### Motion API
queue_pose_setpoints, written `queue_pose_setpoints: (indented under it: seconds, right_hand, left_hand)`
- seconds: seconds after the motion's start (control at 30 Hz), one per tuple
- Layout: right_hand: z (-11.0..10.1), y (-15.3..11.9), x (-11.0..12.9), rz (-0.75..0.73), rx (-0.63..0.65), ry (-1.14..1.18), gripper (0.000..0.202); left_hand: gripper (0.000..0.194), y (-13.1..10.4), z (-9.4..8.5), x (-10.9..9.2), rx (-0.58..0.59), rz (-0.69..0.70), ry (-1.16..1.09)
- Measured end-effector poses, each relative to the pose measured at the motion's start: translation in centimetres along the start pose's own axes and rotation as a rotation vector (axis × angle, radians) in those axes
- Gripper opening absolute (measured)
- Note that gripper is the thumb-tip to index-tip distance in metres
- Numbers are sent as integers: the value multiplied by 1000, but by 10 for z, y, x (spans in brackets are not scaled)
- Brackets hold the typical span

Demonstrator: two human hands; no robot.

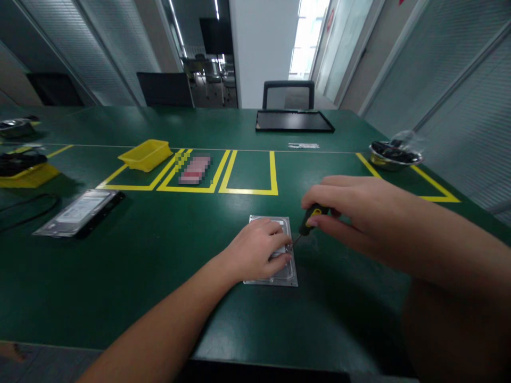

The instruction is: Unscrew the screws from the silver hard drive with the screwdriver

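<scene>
Plainly, in the head view, the right hand [359,207] is clamped on a screwdriver [309,219], which slants down and leftward to the right edge of the hard drive [285,274]. The drive lies flat on the table [159,298], left of that hand, long axis running away from the person. Nearer still, the left hand [259,249] rests over it, fingers slightly apart

Office room around a green table [159,239]
Beyond the table: black-framed chair [289,84], pale wall [263,53], bright window [306,42]; blinds [459,90] line its right side.
</scene>
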State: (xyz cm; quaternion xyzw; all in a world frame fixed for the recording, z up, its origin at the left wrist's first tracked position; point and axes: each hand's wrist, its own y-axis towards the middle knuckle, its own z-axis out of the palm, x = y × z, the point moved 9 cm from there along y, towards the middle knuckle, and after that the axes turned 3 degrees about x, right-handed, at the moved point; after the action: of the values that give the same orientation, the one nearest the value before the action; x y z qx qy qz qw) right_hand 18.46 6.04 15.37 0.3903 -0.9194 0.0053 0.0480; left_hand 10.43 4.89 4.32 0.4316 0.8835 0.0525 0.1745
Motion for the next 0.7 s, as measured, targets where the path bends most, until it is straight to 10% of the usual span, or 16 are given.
queue_pose_setpoints:
  seconds: [0.7]
  right_hand:
    - [-5, 1, 6, -71, -68, 43, 14]
  left_hand:
    - [27, 0, -1, -1, -3, 3, -14]
